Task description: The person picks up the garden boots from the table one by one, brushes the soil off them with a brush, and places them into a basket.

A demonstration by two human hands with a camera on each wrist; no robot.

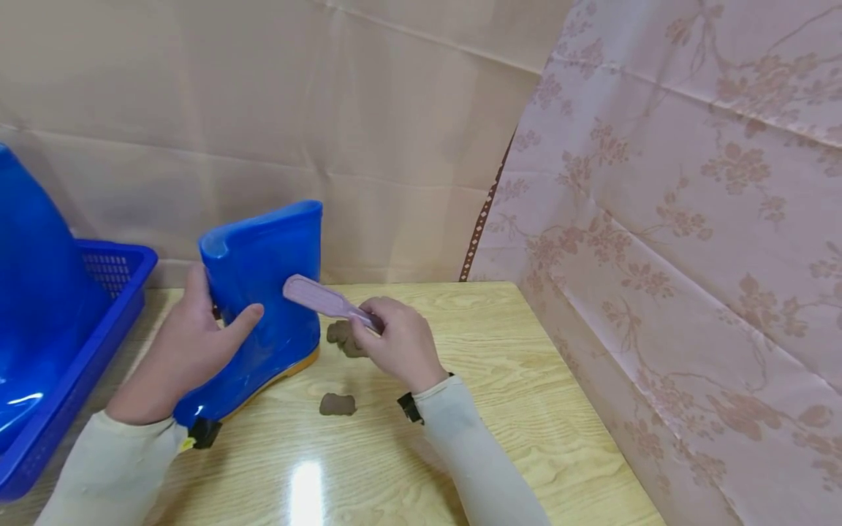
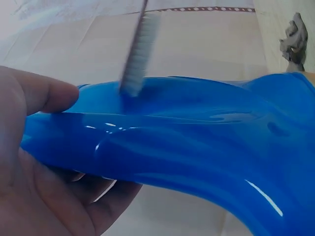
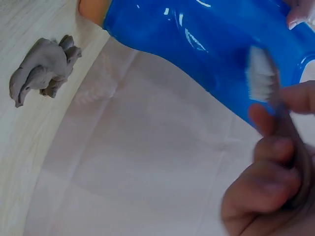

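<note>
From my right hand [image 1: 400, 343], 3 o'clock gives me open table [image 1: 490, 343] up to the floral cloth [image 1: 631, 321]. The blue boot [image 1: 276, 270] blocks 10 o'clock; one brown lump [image 1: 340, 334] crowds 9, another lump [image 1: 338, 404] 8. Beige cloth [image 1: 401, 226] closes 12. At 9 from my left hand [image 1: 197, 336], the basket [image 1: 134, 285] leaves only a narrow gap.

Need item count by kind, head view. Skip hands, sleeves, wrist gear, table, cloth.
Blue rubber boots: 2
Bristle brush: 1
Blue plastic basket: 1
Brown clay-like clumps: 2
Total: 6
</note>
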